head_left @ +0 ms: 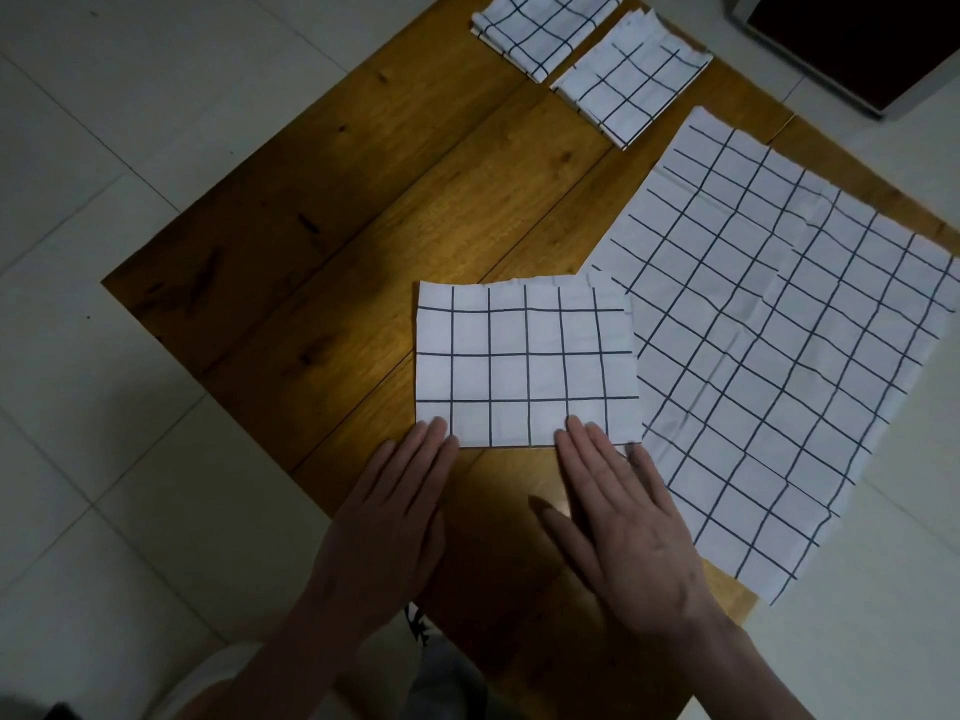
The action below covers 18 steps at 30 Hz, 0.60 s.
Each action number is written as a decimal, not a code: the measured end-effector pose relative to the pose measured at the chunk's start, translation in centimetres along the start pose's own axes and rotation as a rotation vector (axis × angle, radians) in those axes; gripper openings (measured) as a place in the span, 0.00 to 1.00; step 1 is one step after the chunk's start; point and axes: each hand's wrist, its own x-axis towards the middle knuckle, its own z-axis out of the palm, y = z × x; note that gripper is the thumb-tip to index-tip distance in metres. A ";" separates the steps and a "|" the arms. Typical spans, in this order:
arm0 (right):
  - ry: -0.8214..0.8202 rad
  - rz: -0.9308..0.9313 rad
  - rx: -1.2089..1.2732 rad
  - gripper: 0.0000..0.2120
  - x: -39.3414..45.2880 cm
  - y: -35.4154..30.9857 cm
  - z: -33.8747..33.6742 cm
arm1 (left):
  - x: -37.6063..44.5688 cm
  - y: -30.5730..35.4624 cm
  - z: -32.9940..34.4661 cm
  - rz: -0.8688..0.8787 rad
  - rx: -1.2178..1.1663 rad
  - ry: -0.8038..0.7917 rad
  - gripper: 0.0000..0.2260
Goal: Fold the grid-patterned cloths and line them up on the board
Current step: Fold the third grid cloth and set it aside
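Left hand [387,517] and right hand [621,517] flat, fingers [582,439] together, gripping nothing, pressing folded cloth [527,363] near edge to flatten crease; unfolded cloth [779,330] right, board [322,226].

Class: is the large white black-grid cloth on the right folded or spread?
Spread: the large white black-grid cloth lies flat, covering the wooden board's right side.

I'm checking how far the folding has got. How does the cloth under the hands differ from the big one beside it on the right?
The cloth under the hands is folded into a compact rectangle; the big cloth lies spread open. The folded one sits wholly on the board, while the big cloth overhangs its right edge. The left hand and right hand press flat on the folded one's near edge; the big one is untouched. Both are white with dark grid lines.
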 end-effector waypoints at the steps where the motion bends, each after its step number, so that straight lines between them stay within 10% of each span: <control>1: -0.005 0.009 -0.002 0.34 -0.3 0.5 -0.1 | -0.3 -0.1 -0.1 -0.012 -0.001 0.002 0.27; 18: 0.072 0.220 -0.003 0.35 -1.4 1.2 0.3 | -1.0 0.2 0.2 -0.094 -0.017 0.044 0.26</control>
